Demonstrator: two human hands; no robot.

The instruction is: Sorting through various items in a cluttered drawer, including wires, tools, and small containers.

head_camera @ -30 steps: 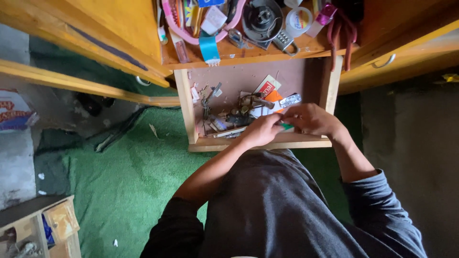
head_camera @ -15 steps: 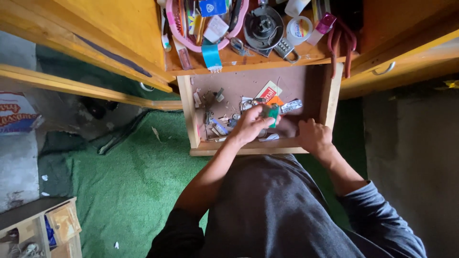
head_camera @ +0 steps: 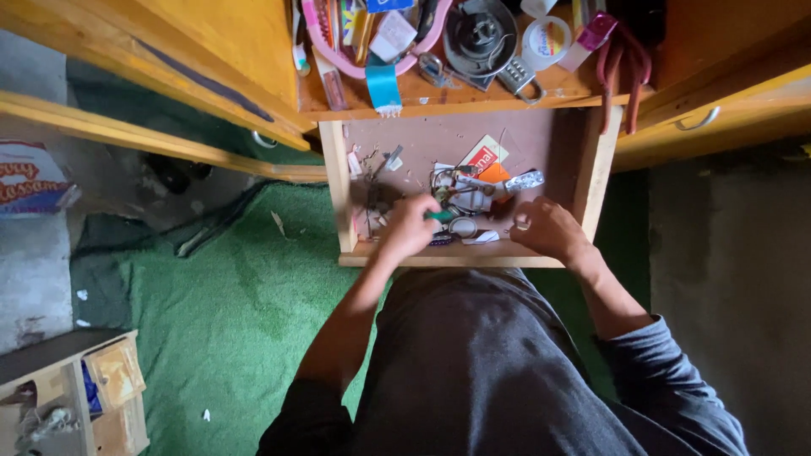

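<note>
A wooden drawer [head_camera: 338,181] stands pulled out below an orange cabinet top. It holds several small odds and ends: wires, metal bits, a red-and-white card [head_camera: 484,155], an orange piece [head_camera: 494,173] and a silver piece [head_camera: 524,180]. My left hand [head_camera: 409,226] reaches into the drawer's front part and pinches a small green object [head_camera: 440,216]. My right hand [head_camera: 547,228] rests at the drawer's front right, fingers curled over a small pale item; what it is I cannot tell.
The cabinet top [head_camera: 439,95] carries a pink curved band [head_camera: 325,42], a round grey part [head_camera: 478,34], a padlock [head_camera: 517,78], a white round tin [head_camera: 546,42] and a red cord [head_camera: 629,63]. Green carpet [head_camera: 228,304] covers the floor. A wooden box [head_camera: 76,397] sits lower left.
Both hands were together at the drawer's front middle. My right hand has moved right to the front corner, while my left hand shifted left and down with the green object.
</note>
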